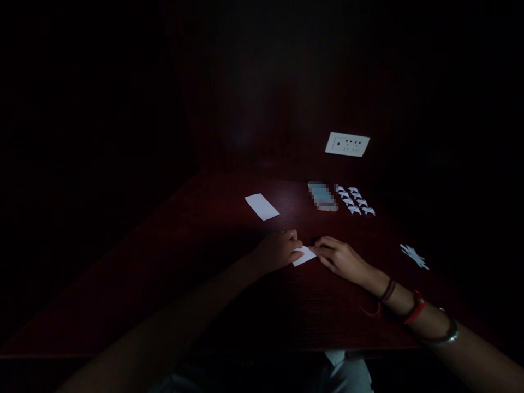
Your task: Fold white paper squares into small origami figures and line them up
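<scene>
A small white paper lies on the dark red table, between my two hands. My left hand has its fingers curled over the paper's left end and presses it down. My right hand rests with its fingers closed together on the paper's right end. A ring shows on my left hand. My right wrist wears dark and red bands and a metal bangle.
A second white paper slip lies farther back. A phone lies beside several small folded white paper pieces. More white pieces sit at the right. A white wall socket is behind. The room is very dark.
</scene>
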The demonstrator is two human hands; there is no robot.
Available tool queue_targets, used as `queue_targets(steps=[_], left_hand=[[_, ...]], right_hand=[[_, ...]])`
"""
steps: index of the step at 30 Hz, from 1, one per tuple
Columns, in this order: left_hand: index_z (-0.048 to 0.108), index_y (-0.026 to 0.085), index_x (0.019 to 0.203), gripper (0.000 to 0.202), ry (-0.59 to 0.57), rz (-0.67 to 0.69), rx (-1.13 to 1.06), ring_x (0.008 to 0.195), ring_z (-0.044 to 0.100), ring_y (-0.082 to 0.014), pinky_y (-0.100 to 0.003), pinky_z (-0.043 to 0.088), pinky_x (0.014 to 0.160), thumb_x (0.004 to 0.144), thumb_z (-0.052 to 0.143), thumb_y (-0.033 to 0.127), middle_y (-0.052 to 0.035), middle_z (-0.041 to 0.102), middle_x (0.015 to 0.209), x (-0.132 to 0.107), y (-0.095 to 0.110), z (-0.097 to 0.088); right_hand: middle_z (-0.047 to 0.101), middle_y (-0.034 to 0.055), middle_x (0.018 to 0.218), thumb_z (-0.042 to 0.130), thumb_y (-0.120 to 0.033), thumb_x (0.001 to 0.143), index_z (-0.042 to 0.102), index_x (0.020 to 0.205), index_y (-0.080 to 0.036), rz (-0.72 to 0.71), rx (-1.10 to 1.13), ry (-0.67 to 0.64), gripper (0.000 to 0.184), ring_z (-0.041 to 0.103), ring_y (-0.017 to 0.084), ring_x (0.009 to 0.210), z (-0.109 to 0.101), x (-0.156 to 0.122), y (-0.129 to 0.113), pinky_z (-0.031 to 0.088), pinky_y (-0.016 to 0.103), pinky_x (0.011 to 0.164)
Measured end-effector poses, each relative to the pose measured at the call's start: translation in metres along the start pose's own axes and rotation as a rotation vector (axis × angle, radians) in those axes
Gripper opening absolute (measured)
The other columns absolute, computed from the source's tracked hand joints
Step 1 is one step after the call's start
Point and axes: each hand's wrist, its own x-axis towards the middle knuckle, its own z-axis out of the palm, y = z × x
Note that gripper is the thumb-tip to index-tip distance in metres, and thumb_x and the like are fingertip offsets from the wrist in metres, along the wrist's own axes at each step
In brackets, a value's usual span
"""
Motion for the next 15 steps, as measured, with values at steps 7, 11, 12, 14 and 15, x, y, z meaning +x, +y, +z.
queue_targets(steps=[7, 11, 12, 14, 15], left_hand=[[0.054, 0.013, 0.074, 0.024, -0.006, 0.04, 0.038, 0.072, 0.047, -0.0108, -0.023, 0.037, 0.068, 0.081, 0.034, 0.023, -0.0034, 0.048, 0.08, 0.005, 0.0, -0.006], [0.055, 0.012, 0.072, 0.025, -0.034, 0.073, 0.077, 0.071, 0.047, -0.0113, -0.023, 0.037, 0.066, 0.081, 0.034, 0.022, -0.0045, 0.05, 0.08, 0.004, 0.0, -0.012], [0.055, 0.012, 0.072, 0.025, -0.031, 0.077, 0.07, 0.072, 0.047, -0.0114, -0.023, 0.037, 0.067, 0.081, 0.034, 0.022, -0.0045, 0.05, 0.081, 0.003, -0.001, -0.012], [0.055, 0.013, 0.076, 0.024, -0.017, 0.073, 0.039, 0.075, 0.048, -0.0113, -0.023, 0.037, 0.07, 0.082, 0.033, 0.021, -0.0041, 0.051, 0.082, 0.002, -0.004, -0.012], [0.055, 0.013, 0.079, 0.024, -0.013, 0.066, 0.027, 0.077, 0.047, -0.0114, -0.022, 0.036, 0.072, 0.082, 0.033, 0.02, -0.0039, 0.051, 0.083, 0.001, -0.005, -0.011]], right_hand=[[0.049, 0.0057, 0.089, 0.038, -0.016, 0.077, 0.051, 0.103, -0.021, -0.006, -0.076, -0.019, 0.03, 0.046, 0.015, 0.082, 0.0, -0.002, -0.001, 0.041, 0.029, 0.073], [0.049, 0.0057, 0.088, 0.037, -0.016, 0.077, 0.052, 0.102, -0.021, 0.01, -0.044, 0.009, 0.029, 0.046, 0.015, 0.082, 0.002, -0.004, 0.0, 0.041, 0.029, 0.072], [0.049, 0.0057, 0.089, 0.037, -0.017, 0.077, 0.052, 0.101, -0.021, 0.015, -0.02, 0.019, 0.029, 0.046, 0.015, 0.082, 0.003, -0.005, 0.0, 0.041, 0.029, 0.073], [0.05, 0.0054, 0.09, 0.038, -0.018, 0.077, 0.054, 0.099, -0.021, 0.031, 0.056, 0.036, 0.028, 0.047, 0.014, 0.083, 0.001, -0.004, 0.002, 0.04, 0.027, 0.074], [0.051, 0.0051, 0.089, 0.038, -0.018, 0.077, 0.055, 0.097, -0.02, 0.044, 0.105, 0.036, 0.026, 0.048, 0.013, 0.082, 0.0, -0.002, 0.002, 0.039, 0.026, 0.073]])
